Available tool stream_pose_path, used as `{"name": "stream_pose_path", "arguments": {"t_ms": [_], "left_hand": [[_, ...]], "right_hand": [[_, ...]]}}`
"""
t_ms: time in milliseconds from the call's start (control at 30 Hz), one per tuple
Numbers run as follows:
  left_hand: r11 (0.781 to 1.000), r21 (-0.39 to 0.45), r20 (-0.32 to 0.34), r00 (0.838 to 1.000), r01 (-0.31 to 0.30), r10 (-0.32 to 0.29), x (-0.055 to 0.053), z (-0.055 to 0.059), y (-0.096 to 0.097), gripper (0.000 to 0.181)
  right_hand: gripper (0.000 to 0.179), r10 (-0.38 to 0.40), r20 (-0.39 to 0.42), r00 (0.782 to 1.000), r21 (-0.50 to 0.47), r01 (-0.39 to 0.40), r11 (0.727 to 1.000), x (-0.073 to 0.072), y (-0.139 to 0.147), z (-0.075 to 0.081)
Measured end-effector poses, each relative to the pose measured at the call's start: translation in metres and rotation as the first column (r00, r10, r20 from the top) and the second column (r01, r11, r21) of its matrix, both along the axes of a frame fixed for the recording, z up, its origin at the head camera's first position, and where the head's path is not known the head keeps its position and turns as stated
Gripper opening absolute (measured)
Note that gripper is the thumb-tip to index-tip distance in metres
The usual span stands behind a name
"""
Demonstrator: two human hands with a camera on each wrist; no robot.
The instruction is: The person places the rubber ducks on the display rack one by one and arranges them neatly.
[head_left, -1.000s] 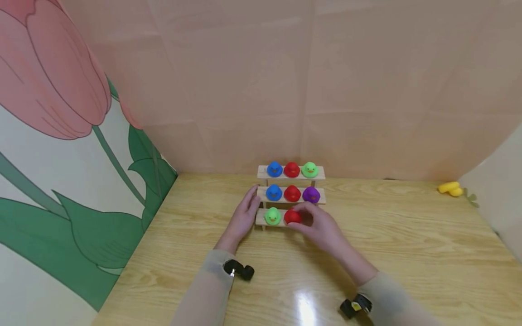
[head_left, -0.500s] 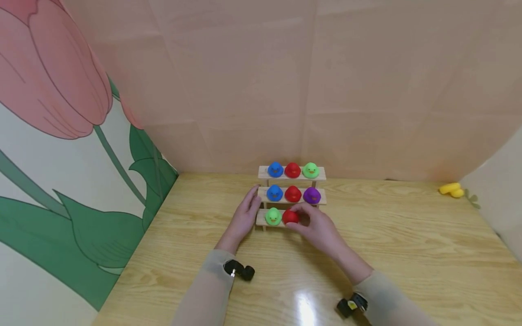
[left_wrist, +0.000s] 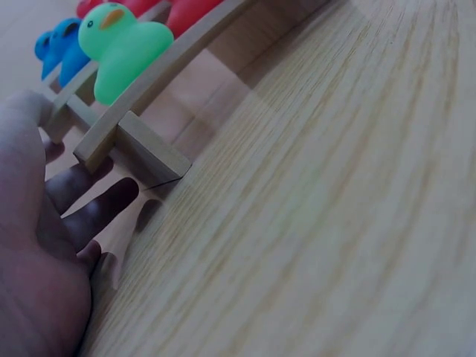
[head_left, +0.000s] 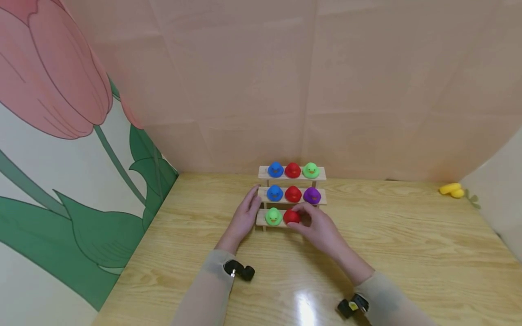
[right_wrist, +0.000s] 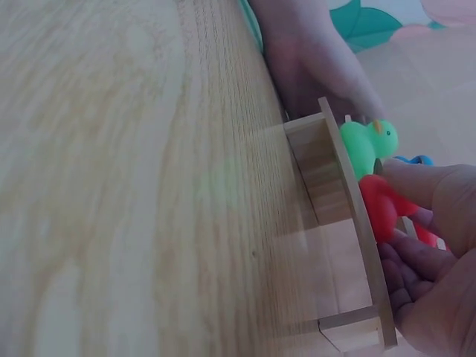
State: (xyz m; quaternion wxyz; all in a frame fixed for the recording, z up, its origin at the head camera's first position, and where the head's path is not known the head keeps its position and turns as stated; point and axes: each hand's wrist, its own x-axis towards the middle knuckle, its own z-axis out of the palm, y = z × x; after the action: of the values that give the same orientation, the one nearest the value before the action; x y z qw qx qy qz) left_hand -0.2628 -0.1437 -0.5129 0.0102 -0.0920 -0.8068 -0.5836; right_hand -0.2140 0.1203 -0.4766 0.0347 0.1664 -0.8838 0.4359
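Note:
Three small wooden step shelves stand one behind another, holding rubber ducks. On the front shelf sit a green duck and, to its right, a red duck. My right hand pinches that red duck between thumb and fingers, its base at the shelf top. At the left ends of the front and middle shelves my left hand rests with fingers extended; in the left wrist view its fingers lie beside the front shelf's end. The middle shelf bears a blue duck, a red one and a purple duck.
Blue, red and green ducks line the back shelf, near the pink backdrop. Yellow ducks lie at the table's far right. A tulip-patterned panel borders the left side.
The red duck in my right hand has shifted slightly left towards the green duck, then a touch back right. My left hand stays at the shelf ends.

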Motion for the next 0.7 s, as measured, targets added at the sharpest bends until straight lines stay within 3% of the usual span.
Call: {"name": "stream_pose_path", "arguments": {"t_ms": [333, 567, 700], "left_hand": [[1.000, 0.003, 0.012, 1.000, -0.002, 0.002, 0.002, 0.001, 0.000, 0.062], [1.000, 0.011, 0.008, 1.000, 0.001, -0.002, 0.001, 0.001, 0.000, 0.061], [1.000, 0.008, 0.006, 1.000, 0.001, -0.001, 0.000, -0.001, 0.000, 0.061]], "right_hand": [[0.042, -0.035, 0.008, 0.999, -0.001, 0.035, 0.999, 0.011, 0.015, 0.002], [0.048, -0.093, 0.041, 0.995, -0.012, 0.094, 0.996, 0.020, 0.051, 0.010], [0.048, -0.120, -0.012, 0.993, 0.009, 0.120, 0.993, 0.021, 0.077, 0.014]]}}
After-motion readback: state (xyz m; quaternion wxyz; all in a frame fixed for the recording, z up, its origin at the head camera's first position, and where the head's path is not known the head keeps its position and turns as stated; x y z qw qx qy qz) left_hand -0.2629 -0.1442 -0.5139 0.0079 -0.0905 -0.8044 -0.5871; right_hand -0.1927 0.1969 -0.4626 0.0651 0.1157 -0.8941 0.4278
